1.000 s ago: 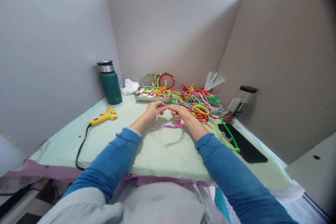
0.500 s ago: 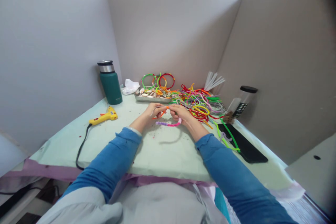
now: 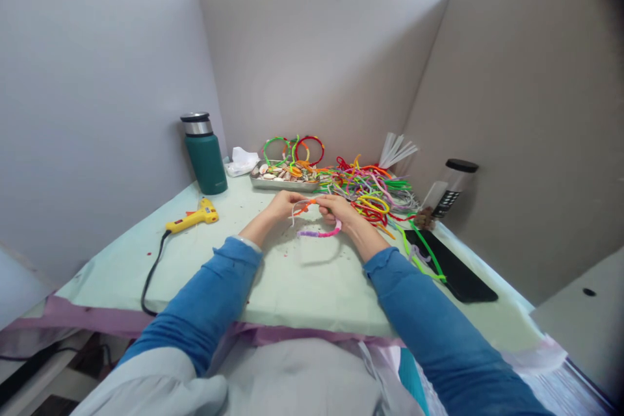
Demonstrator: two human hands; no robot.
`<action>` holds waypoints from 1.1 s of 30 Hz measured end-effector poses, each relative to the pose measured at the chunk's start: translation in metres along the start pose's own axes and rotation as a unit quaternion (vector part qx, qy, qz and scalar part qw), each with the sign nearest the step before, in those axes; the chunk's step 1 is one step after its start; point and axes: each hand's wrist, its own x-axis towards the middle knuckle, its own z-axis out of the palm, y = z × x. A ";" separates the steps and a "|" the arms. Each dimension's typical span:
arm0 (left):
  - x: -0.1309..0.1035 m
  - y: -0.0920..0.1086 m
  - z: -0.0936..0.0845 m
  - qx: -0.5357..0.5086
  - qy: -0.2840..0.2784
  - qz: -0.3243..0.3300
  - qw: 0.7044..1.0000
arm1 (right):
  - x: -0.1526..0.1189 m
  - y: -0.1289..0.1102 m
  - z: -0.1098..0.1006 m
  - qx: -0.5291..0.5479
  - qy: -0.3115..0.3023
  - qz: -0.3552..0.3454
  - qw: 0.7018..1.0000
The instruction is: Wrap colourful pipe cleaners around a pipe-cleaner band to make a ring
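Note:
In front of me my right hand (image 3: pixel 336 209) pinches a curved band wrapped in pipe cleaners. Its lower end shows a pink and purple wrapped section (image 3: pixel 319 233), while a thin pale bare length bends out on the left side. An orange pipe cleaner (image 3: pixel 305 207) winds around the band between my hands, its loose end slanting down to the left. My left hand (image 3: pixel 283 204) is closed at the fingertips on the orange pipe cleaner, close to the right fingertips. My fingers partly hide the upper band.
A metal tray (image 3: pixel 285 186) of shells stands behind my hands, with finished rings (image 3: pixel 312 138) above it. Loose pipe cleaners (image 3: pixel 375 188) pile at the back right. A yellow glue gun (image 3: pixel 192 216) and green bottle (image 3: pixel 205 159) are left; a black phone-like slab (image 3: pixel 458 266) lies right.
The band has shifted slightly right and down. My left fingers have drawn a little left, so more of the orange pipe cleaner shows between the hands.

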 end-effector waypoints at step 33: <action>-0.004 0.013 -0.003 0.152 0.028 0.177 0.972 | 0.001 -0.004 -0.013 0.062 -0.159 0.068 0.983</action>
